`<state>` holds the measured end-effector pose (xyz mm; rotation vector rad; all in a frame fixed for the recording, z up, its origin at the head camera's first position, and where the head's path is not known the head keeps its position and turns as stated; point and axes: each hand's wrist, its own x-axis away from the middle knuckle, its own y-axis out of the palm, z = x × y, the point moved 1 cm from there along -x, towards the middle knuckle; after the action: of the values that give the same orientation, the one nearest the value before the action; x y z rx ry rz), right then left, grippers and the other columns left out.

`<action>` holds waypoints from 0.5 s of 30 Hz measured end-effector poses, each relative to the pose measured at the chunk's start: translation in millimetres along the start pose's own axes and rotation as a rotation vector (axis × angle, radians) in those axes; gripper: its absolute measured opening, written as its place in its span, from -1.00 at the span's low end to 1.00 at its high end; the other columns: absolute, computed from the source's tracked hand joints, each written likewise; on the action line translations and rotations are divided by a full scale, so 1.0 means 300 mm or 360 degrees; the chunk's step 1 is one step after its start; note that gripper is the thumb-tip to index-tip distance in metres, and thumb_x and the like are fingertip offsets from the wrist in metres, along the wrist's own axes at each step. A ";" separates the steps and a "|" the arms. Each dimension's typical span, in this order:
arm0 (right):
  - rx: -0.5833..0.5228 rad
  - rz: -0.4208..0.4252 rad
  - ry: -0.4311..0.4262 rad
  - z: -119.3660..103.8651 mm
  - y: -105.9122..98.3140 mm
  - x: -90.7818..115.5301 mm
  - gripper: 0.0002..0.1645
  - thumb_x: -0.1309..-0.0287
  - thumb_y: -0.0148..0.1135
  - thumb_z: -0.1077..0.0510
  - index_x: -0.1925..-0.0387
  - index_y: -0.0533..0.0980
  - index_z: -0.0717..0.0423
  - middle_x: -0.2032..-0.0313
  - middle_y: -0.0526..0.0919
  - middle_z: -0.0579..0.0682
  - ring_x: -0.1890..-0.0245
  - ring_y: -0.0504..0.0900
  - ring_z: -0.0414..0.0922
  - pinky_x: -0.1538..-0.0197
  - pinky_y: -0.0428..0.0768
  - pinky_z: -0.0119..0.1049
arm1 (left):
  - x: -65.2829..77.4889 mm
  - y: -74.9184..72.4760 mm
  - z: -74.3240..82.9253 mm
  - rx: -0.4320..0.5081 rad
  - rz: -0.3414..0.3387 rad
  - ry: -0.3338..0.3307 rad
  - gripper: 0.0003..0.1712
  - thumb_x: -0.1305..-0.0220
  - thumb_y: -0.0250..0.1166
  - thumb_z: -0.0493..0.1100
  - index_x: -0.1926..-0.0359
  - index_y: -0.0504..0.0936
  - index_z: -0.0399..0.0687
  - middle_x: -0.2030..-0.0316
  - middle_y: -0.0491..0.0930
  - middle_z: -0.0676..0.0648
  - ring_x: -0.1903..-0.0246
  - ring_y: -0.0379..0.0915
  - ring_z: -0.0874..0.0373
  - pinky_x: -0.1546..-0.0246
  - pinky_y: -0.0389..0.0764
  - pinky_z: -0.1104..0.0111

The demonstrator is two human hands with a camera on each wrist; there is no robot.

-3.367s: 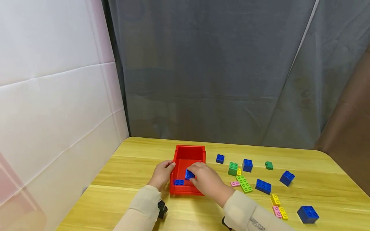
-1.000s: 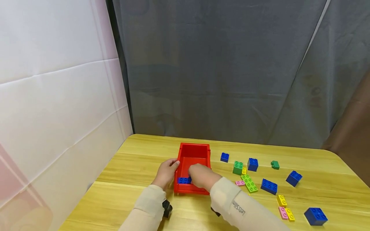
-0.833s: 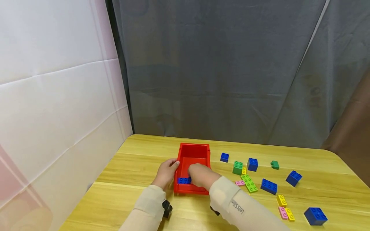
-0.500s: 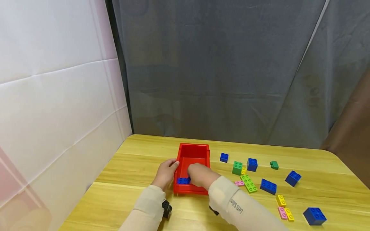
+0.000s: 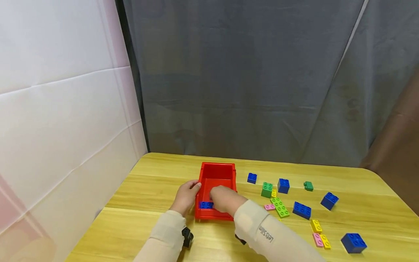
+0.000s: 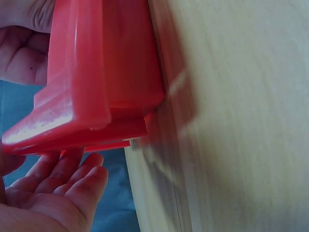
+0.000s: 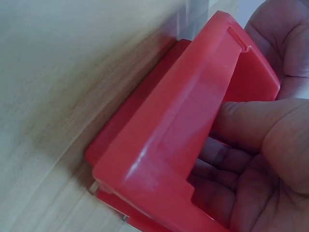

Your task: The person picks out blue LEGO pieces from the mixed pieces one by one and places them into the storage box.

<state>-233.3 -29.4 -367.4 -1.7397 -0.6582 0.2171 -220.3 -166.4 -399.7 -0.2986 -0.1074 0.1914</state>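
- Bin (image 5: 218, 170): on table (image 5: 157, 193), left of middle of far edge, long walls running toward far edge.
- Left hand (image 5: 184, 197): thumb on bin's left rim, fingers against outer side, gripping wall. Likely there to stop bin sliding, leaving inside free for right hand.
- Right hand (image 5: 226, 200): reaching into near end of bin, fingers bent downward, tips hidden. Can't tell if gripping anything, even from right wrist view.
- Blue brick (image 5: 206, 205): in bin, studs up, by near wall toward left near corner, right end behind right hand. Probably set there to sit against walls.
- Spread over right half of table: lime plate (image 5: 279, 207), pink brick (image 5: 269, 207) just beside it, green brick (image 5: 266, 190), dark green brick (image 5: 308, 186) toward far edge, big blue block (image 5: 354, 243) well toward right edge. Loose layout, probably for easy right-hand reach.
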 end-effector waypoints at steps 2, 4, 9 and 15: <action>0.0001 0.0007 0.0002 -0.001 0.000 0.002 -0.75 -0.11 0.33 0.27 0.12 0.62 0.10 0.35 0.61 -0.08 0.37 0.51 -0.16 -0.03 0.62 -0.24 | 0.000 0.000 0.001 -0.0005 -0.0001 -0.0002 -0.57 -0.47 0.01 -0.19 -0.21 0.45 -0.37 -0.16 0.47 -0.34 -0.14 0.39 -0.23 -0.19 0.42 -0.04; 0.0003 0.0012 0.0007 -0.003 -0.001 0.005 -0.71 -0.10 0.34 0.28 0.09 0.61 0.10 0.32 0.62 -0.07 0.34 0.52 -0.16 -0.04 0.61 -0.24 | 0.001 -0.002 0.003 -0.0008 -0.0003 -0.0002 -0.57 -0.47 0.01 -0.19 -0.21 0.44 -0.38 -0.16 0.46 -0.34 -0.14 0.38 -0.23 -0.19 0.41 -0.04; 0.0009 0.0019 0.0013 -0.006 0.002 0.007 -0.68 -0.10 0.35 0.27 0.06 0.61 0.08 0.29 0.64 -0.06 0.32 0.54 -0.16 -0.05 0.61 -0.24 | -0.004 -0.006 -0.004 -0.0029 -0.0008 0.0009 -0.56 -0.48 0.00 -0.18 -0.22 0.43 -0.38 -0.18 0.45 -0.35 -0.15 0.37 -0.25 -0.20 0.41 -0.05; 0.0040 0.0036 0.0004 -0.007 0.005 0.011 -0.67 -0.12 0.33 0.25 0.03 0.60 0.09 0.23 0.66 -0.05 0.26 0.58 -0.14 -0.06 0.61 -0.24 | -0.008 -0.003 -0.006 -0.0027 -0.0010 0.0014 -0.56 -0.48 0.00 -0.18 -0.22 0.43 -0.39 -0.17 0.45 -0.36 -0.14 0.39 -0.25 -0.18 0.42 -0.05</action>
<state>-229.1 -29.6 -367.5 -1.7238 -0.6318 0.2379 -222.2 -168.3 -401.3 -0.3157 -0.1010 0.1829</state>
